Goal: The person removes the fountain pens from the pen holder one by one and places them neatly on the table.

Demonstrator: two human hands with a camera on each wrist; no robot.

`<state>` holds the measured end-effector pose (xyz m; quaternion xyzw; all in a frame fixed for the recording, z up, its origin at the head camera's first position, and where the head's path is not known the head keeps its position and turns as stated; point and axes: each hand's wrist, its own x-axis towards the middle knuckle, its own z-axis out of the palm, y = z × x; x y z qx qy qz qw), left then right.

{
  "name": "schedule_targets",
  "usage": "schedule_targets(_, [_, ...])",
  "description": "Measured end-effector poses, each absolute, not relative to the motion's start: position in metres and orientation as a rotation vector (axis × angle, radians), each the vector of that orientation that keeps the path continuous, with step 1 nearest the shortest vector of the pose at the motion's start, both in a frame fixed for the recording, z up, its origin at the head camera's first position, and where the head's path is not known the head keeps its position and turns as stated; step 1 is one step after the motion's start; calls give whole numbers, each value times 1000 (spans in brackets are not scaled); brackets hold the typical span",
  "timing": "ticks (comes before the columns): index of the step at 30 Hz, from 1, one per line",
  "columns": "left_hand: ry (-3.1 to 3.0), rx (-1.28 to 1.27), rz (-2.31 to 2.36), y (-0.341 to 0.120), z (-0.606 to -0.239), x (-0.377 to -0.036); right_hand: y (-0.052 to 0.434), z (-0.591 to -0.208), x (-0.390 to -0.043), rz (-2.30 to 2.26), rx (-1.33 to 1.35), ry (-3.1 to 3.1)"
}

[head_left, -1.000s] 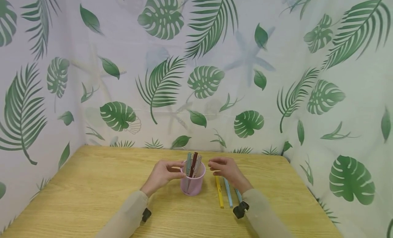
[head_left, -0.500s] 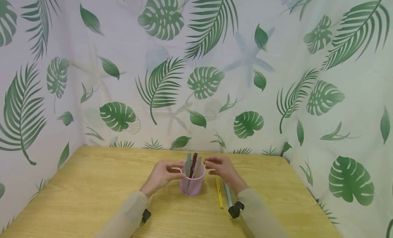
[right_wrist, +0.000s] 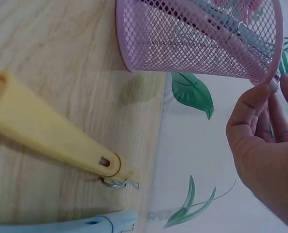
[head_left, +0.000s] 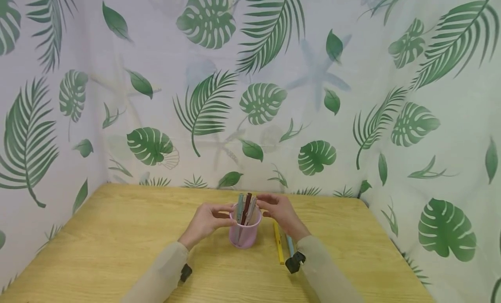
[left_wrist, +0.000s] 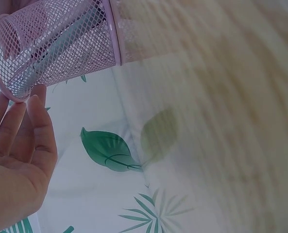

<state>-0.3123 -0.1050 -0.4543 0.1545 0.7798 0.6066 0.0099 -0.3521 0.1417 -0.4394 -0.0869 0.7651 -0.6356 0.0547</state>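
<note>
A pink mesh pen holder [head_left: 243,238] stands on the table with three pens in it: a grey-green pen [head_left: 240,203], a dark red pen [head_left: 246,207] and a pale pink pen [head_left: 252,209]. My left hand [head_left: 209,221] holds the holder's rim at its left side, thumb in front; in the left wrist view its fingertips [left_wrist: 18,108] press against the rim. My right hand [head_left: 278,211] is at the right rim, around the top of the pale pen. In the right wrist view the thumb and a finger flank that pen's silver end [right_wrist: 275,83]; whether they pinch it I cannot tell.
Right of the holder, a yellow pen [head_left: 278,246] lies on the wooden table [head_left: 137,233], and beside it a light blue pen [head_left: 290,245] partly under the right forearm. Behind the table's far edge hangs a leaf-patterned cloth [head_left: 266,142].
My right hand has moved left, from beside the holder to its rim and the pale pen's top. The right forearm now hides a third pen on the table. My left hand has stayed put.
</note>
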Motion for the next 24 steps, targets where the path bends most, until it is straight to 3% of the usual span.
schedule_targets(8, [2421,494,1900,-104,-452,-311,135,-438,-355,-1917,-277,2335])
schedule_targets(19, [2427,527,1868,-103,-421,-288,133,-440,-357,-1932,-270,2325])
schedule_targets(24, [2428,482,1886,-104,-444,-304,135,-439,-355,-1950,-276,2290])
